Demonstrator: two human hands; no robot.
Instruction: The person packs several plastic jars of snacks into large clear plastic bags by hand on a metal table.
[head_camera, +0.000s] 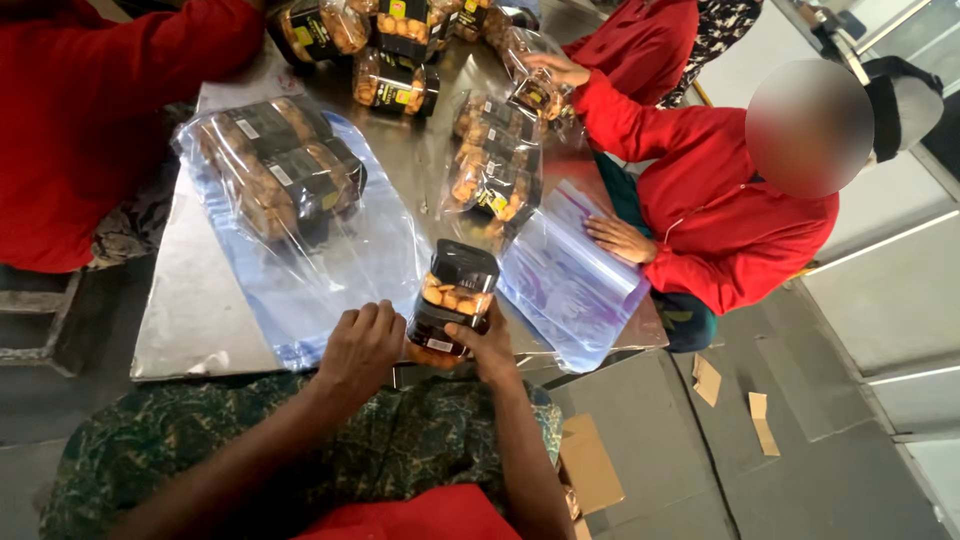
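- the right hand (488, 350) is clamped around the base of a clear plastic jar of round golden snacks with a black lid and dark label (452, 297), held tilted at the near edge of the grey metal table (195, 310).
- the left hand (362, 345) rests just beside the jar, fingers curled together on a clear plastic bag (340, 270); i cannot tell whether it grips the bag.
- a co-worker's hand (620, 240) in a red sleeve presses flat on another clear bag (575, 285) near the right edge.

Jar (452, 298) on table (190, 310), between hands.
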